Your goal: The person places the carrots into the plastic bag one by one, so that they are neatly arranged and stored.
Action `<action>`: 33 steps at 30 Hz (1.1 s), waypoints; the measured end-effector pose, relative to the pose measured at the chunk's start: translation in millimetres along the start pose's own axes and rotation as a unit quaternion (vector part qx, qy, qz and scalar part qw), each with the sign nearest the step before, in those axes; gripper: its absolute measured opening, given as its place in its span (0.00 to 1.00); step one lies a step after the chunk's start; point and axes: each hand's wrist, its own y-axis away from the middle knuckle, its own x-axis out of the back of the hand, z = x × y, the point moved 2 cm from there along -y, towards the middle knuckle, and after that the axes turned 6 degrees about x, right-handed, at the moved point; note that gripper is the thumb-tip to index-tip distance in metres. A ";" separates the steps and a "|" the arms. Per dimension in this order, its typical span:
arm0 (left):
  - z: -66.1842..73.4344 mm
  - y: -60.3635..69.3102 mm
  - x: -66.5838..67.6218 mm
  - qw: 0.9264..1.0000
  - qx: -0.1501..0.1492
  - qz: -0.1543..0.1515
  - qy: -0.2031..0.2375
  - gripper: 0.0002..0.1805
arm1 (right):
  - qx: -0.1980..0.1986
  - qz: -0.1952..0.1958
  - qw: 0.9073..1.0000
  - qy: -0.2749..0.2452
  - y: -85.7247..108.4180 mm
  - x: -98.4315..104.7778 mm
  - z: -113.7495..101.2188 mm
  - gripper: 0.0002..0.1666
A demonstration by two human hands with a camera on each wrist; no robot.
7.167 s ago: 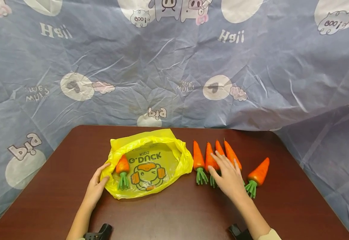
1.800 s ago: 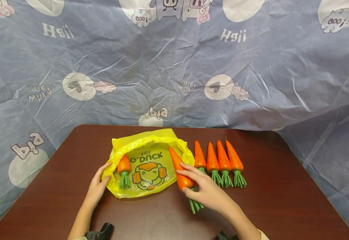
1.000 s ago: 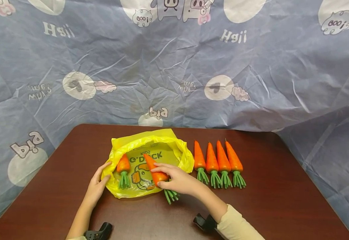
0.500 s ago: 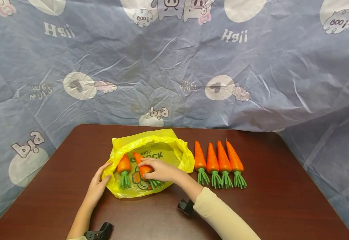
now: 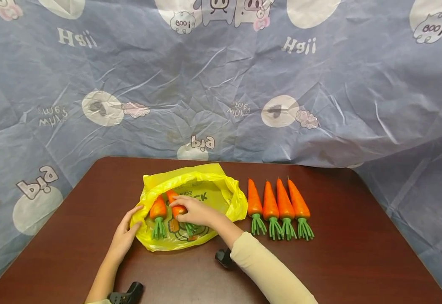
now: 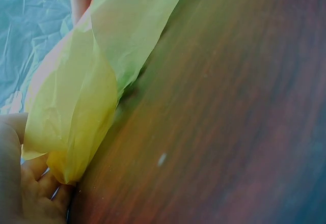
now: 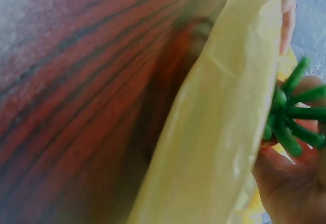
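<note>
A yellow plastic bag (image 5: 239, 202) lies with its mouth spread wide. My left hand (image 5: 123, 234) holds the bag's left rim between thumb and fingers; in the left wrist view the hand (image 6: 41, 191) is at the yellow plastic (image 6: 76, 107). One carrot (image 5: 158, 208) rests inside at the bag's left. Beside it, my right hand (image 5: 195, 210) grips a second carrot (image 5: 171, 196) within the mouth, its tip up and left. The right wrist view shows that carrot's green stems (image 7: 298, 113) by my right hand (image 7: 290, 183), behind the bag's edge (image 7: 214, 107).
Several carrots stand in a row right of the bag, tips away from me, the nearest one (image 5: 254, 202) close to its rim and the farthest (image 5: 299, 202) at the right. The brown table (image 5: 342, 245) ends at a grey-blue printed cloth (image 5: 221, 126).
The carrot at the far right was picked up by my right hand and carried left over the row into the bag, beside the first carrot. My left hand stays at the rim.
</note>
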 end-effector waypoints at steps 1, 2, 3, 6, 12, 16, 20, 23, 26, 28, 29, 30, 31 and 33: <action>0.1 -0.3 0.1 1.000 0.000 0.001 -0.001 0.23 | -0.001 0.004 1.000 0.002 -1.2 -0.5 0.8 0.25; 0.2 -0.5 0.1 1.000 0.002 0.001 -0.002 0.23 | -0.003 0.008 1.000 0.005 -2.5 -1.3 1.7 0.25; 0.2 -0.8 0.3 1.000 0.002 0.002 -0.002 0.23 | -0.004 0.012 1.000 0.006 -3.6 -2.0 2.3 0.25; -1.1 -0.2 -0.4 1.000 0.005 0.003 0.001 0.23 | -0.004 0.026 1.000 0.009 -6.4 -6.8 4.8 0.24; -1.3 -0.8 -0.8 1.000 -0.001 0.002 0.008 0.23 | 0.000 0.053 0.999 0.004 -12.6 -13.4 7.4 0.24; -1.3 -0.1 -0.5 1.000 -0.003 0.005 0.008 0.23 | 0.002 0.067 0.998 -0.003 -17.5 -17.2 7.5 0.23; -1.1 1.1 -0.3 1.000 -0.011 0.008 0.010 0.23 | 0.001 0.082 0.996 -0.020 -21.8 -21.1 6.6 0.23; -0.2 0.9 -0.4 0.999 -0.024 0.011 0.018 0.22 | -0.002 0.096 0.995 -0.031 -24.4 -22.7 5.6 0.22; 0.2 0.6 -0.5 0.999 -0.034 0.015 0.027 0.22 | -0.007 0.109 0.993 -0.034 -26.5 -24.1 4.4 0.22; 0.0 0.6 -0.4 0.999 -0.037 0.017 0.030 0.22 | -0.012 0.111 0.993 -0.035 -27.5 -25.0 3.8 0.22; -0.1 0.5 -0.3 0.999 -0.039 0.017 0.031 0.22 | -0.015 0.111 0.993 -0.034 -27.9 -25.5 3.5 0.22; -0.4 0.5 -0.2 0.999 -0.040 0.018 0.032 0.22 | -0.018 0.111 0.993 -0.033 -28.2 -26.0 3.2 0.21; -0.5 0.5 -0.2 0.998 -0.040 0.018 0.033 0.22 | -0.021 0.110 0.993 -0.031 -28.7 -26.5 3.3 0.21; -0.7 0.3 -0.3 0.998 -0.042 0.019 0.038 0.22 | -0.025 0.111 0.993 -0.030 -29.8 -27.6 3.1 0.21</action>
